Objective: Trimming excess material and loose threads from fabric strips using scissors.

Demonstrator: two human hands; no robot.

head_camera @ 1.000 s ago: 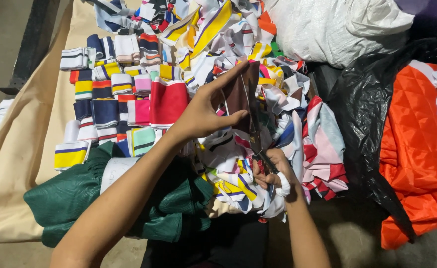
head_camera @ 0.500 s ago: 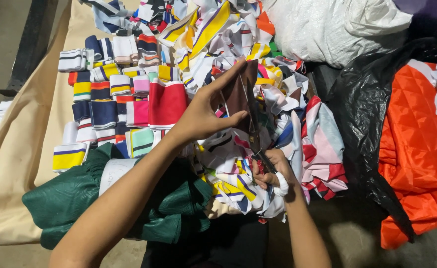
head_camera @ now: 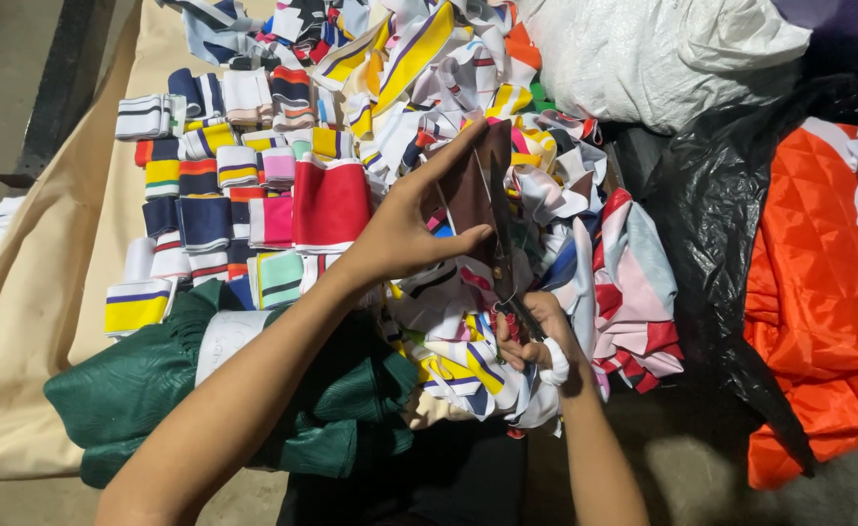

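Upright above the heap of striped fabric scraps (head_camera: 507, 360), a dark maroon cloth strip (head_camera: 470, 195) is pinched by the left hand (head_camera: 400, 234), while the right hand (head_camera: 531, 336) grips scissors (head_camera: 499, 234) cutting it.

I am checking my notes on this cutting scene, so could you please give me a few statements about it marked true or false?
1. The left hand holds a dark maroon fabric piece upright. True.
2. The right hand holds scissors at that piece. True.
3. The folded striped collars lie to the right of the hands. False: they are stacked in rows to the left.
4. The orange quilted cloth lies under the left forearm. False: green fabric lies there; the orange cloth is far right.
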